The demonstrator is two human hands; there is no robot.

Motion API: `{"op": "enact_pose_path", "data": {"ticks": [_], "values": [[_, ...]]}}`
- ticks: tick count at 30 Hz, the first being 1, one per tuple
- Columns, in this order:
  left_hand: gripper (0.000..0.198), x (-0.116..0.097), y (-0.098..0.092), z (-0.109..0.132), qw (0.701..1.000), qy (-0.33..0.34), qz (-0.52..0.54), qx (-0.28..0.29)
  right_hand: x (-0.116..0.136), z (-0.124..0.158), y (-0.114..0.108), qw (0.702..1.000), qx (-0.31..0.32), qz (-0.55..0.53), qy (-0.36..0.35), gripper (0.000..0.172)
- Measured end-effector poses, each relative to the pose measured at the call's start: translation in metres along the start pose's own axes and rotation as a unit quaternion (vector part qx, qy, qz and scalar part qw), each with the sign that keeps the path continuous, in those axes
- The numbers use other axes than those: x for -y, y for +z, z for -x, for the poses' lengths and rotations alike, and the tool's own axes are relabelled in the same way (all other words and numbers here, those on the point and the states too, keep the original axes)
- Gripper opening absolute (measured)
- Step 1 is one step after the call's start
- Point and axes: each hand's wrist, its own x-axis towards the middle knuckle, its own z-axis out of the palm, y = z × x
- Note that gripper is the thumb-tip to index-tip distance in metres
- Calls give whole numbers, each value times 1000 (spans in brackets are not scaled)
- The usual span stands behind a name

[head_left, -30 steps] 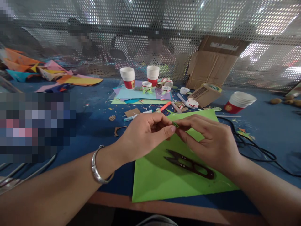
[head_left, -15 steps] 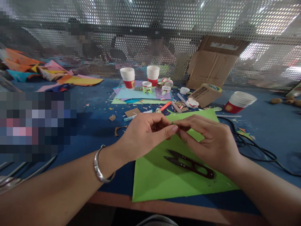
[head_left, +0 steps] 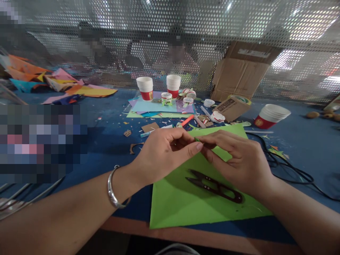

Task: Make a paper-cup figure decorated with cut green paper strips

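Note:
Between the fingertips of both hands shows a tiny green piece (head_left: 197,139), which looks like paper; most of it is hidden. My left hand (head_left: 166,152), with a silver bangle at the wrist, is closed in a pinch on it. From the other side my right hand (head_left: 235,159) pinches the same piece, its fingertips touching those of the left. Below the hands a green paper sheet (head_left: 172,205) lies at the table's front edge. On that sheet rests a pair of dark thread snips (head_left: 215,186), blades toward the left.
Stacked paper cups (head_left: 145,88) stand on coloured sheets at the back, near small cup-base figures (head_left: 166,98). A cardboard box (head_left: 231,108), another cup stack (head_left: 272,116) and a black cable (head_left: 292,170) lie to the right. Paper scraps (head_left: 150,126) litter the blue table.
Both hands hold nearly the same pose, with a slight shift of the fingertips around the green piece. The whole view has moved a little; the snips lie as before.

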Motion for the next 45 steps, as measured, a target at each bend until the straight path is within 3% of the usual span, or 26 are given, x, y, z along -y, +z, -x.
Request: {"op": "enact_pose_path", "data": {"ticks": [7, 15, 27, 32, 39, 45], "values": [[21, 2, 0, -1, 1000, 15, -11, -5, 1, 0, -1, 1000, 0, 4, -10, 17], [10, 0, 0, -1, 997, 59, -53, -12, 1, -1, -2, 999, 6, -20, 29, 15], [10, -4, -1, -1, 995, 58, -81, 14, 1, -5, -1, 996, -3, -37, 75, 9], [8, -2, -2, -2, 981, 104, -162, 28, 2, -7, -1, 995, 17, -49, 82, 10], [8, 1, -4, -3, 959, 177, -219, -2, 3, -6, -2, 988, 53, -70, 127, 9], [8, 3, 2, -3, 992, 78, -95, 14, 6, -10, -3, 974, 48, -122, 184, 11]]}}
